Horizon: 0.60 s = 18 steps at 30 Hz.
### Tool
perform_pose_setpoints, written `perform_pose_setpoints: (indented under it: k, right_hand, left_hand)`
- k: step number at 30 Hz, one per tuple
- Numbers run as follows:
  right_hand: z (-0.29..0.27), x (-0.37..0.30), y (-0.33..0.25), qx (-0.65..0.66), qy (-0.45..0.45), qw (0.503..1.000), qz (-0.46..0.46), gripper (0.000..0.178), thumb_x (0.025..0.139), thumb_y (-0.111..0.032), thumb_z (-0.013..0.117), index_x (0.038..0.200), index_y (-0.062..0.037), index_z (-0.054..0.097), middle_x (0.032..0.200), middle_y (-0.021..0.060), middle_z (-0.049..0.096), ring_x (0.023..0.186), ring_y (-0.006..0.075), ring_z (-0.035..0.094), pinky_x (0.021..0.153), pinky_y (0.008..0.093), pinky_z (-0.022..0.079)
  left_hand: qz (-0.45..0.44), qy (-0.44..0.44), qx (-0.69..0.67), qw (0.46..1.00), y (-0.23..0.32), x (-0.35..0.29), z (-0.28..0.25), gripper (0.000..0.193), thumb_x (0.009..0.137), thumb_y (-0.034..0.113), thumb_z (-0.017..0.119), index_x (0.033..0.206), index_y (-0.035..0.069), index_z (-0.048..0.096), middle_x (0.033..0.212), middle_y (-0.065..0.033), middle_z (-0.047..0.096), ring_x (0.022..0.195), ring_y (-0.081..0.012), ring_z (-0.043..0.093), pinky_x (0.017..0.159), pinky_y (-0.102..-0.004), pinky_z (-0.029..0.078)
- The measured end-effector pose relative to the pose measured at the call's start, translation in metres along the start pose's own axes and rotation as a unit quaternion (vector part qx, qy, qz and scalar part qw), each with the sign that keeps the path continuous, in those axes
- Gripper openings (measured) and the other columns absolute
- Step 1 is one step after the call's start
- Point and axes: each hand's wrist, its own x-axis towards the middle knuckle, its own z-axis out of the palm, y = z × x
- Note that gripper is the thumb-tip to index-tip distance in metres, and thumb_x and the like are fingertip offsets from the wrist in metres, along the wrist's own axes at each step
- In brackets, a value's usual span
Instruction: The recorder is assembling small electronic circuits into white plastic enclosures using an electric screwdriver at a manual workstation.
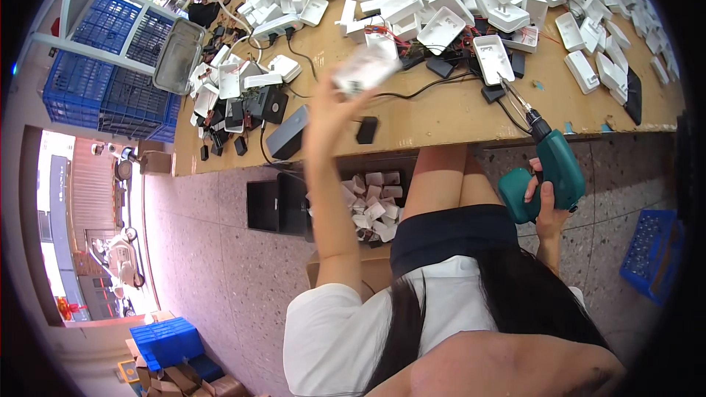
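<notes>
My left hand is raised over the table, its fingers closed round a white plastic housing, which is smeared by motion. In my right hand is a green soldering gun, held at the table's front edge. Its thin metal tip reaches to the lower end of an open white housing on the table; whether the two touch I cannot tell. A small black block lies just below my left hand, beside a long grey box.
White housings heap up across the back of the brown table. Black adapters and wires lie among them. At the left are a black device and a metal tin. A carton of white parts stands below the table.
</notes>
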Motion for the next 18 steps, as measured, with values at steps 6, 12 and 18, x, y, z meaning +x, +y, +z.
perform_pose_setpoints:
  k: [6, 12, 18]
  right_hand:
    - [-0.032, 0.016, -0.008, 0.005, -0.003, 1.000, 0.017, 0.033, 0.108, -0.023, 0.051, 0.127, 0.0042, 0.057, 0.123, 0.0152, 0.063, 0.069, 0.0105, 0.057, 0.063, 0.0278, 0.047]
    - [-0.059, 0.021, -0.007, -0.001, 0.032, 0.999, 0.015, 0.033, 0.108, -0.022, 0.051, 0.127, 0.0041, 0.058, 0.123, 0.0142, 0.063, 0.070, 0.0098, 0.057, 0.065, 0.0275, 0.047]
    - [-0.079, 0.023, -0.012, 0.015, 0.054, 0.998, 0.027, 0.035, 0.109, -0.023, 0.052, 0.129, 0.0045, 0.058, 0.123, 0.0142, 0.063, 0.071, 0.0099, 0.057, 0.065, 0.0272, 0.048]
  left_hand:
    - [0.105, 0.256, 0.414, 0.867, 0.015, 0.073, -0.170, 0.067, 0.082, 0.035, 0.086, 0.135, 0.003, 0.060, 0.097, -0.0184, 0.071, 0.088, -0.0274, 0.070, 0.075, -0.0415, 0.056]
    - [0.190, 0.297, 0.666, 0.657, 0.011, 0.127, -0.111, 0.057, 0.083, 0.042, 0.082, 0.125, 0.006, 0.069, 0.095, -0.0207, 0.075, 0.085, -0.0374, 0.073, 0.083, -0.0476, 0.056]
    - [-0.004, -0.055, 0.320, 0.946, 0.004, 0.140, 0.079, 0.037, 0.088, 0.033, 0.077, 0.098, -0.003, 0.072, 0.091, -0.0179, 0.075, 0.085, -0.0297, 0.074, 0.079, -0.0398, 0.057]
